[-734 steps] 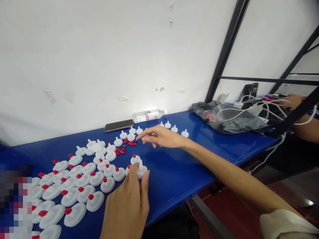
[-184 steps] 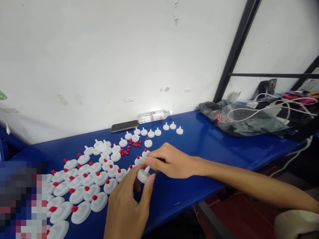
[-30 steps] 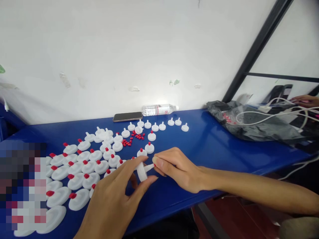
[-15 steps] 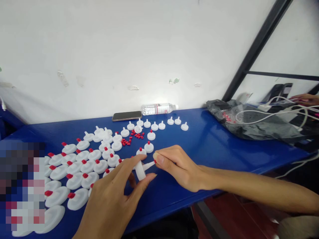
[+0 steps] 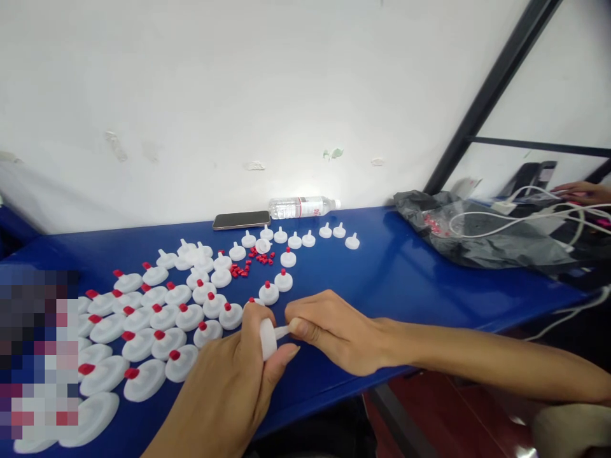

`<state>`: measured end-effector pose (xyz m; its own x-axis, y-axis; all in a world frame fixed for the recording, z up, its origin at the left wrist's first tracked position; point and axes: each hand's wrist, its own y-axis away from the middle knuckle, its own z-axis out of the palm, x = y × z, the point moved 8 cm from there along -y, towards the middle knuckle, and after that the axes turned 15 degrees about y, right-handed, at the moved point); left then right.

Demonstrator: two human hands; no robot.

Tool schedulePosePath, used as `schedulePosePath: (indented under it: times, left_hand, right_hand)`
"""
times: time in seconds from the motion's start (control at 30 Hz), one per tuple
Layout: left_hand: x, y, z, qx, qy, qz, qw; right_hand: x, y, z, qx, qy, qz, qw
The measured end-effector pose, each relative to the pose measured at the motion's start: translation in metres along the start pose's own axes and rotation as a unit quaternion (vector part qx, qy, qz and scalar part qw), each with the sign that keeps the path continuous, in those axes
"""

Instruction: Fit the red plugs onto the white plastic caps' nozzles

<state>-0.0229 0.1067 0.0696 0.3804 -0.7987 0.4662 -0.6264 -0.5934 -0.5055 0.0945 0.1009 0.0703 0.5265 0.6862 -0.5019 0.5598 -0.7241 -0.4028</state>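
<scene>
Left hand point(image 5: 229, 375) clamped on round white plastic nozzle cap point(image 5: 268, 339); right hand point(image 5: 341, 334) pinching its spout tip, toward 3 o'clock.

Table point(image 5: 410, 273) solid blue, wall point(image 5: 214, 95) whitish. Spouted caps point(image 5: 352, 241) white, many with red tips point(image 5: 131, 373); loose tips red. Bag point(image 5: 501, 242) dark grey, cables point(image 5: 491, 219) white.
</scene>
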Motion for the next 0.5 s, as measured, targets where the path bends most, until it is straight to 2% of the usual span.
schedulePosePath:
  times: [0.3, 0.5]
  left_hand:
    - [0.015, 0.002, 0.000, 0.019, -0.058, 0.053, 0.997]
    - [0.024, -0.002, 0.000, 0.009, -0.094, 0.092, 0.991]
  right_hand:
    - [-0.003, 0.000, 0.003, 0.001, -0.053, -0.003, 0.999]
    - [0.002, 0.001, 0.010, -0.037, -0.068, 0.015, 0.997]
